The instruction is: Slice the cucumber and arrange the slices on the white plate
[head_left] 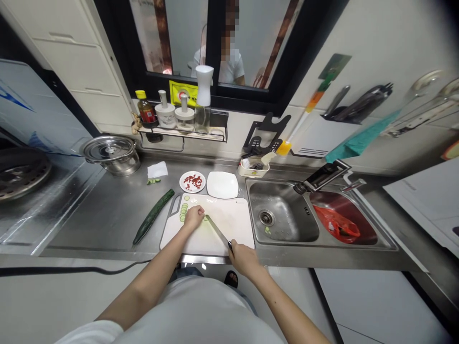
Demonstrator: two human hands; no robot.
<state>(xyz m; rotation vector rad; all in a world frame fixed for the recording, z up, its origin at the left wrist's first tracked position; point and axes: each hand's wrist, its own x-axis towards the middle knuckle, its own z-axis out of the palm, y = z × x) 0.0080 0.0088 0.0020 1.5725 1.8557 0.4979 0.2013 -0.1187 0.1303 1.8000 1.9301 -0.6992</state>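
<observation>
My right hand (243,257) is wrapped round the handle of a knife (219,232), whose blade slants up and left over the white cutting board (229,217). Near the blade's tip, my left hand (194,217) is closed with its fingertips together; what it may hold is too small to make out. A small green piece (205,218) lies at the tip. Left of my left hand, several cucumber slices (183,212) overlap in a row on the board. A whole cucumber (153,216) rests on the steel counter to the left of the board.
Behind the board stand a plate of red pieces (192,182) and a white square plate (222,185). The sink (283,210) is at the right, a lidded pot (112,155) at the back left. A condiment shelf (182,134) hangs above.
</observation>
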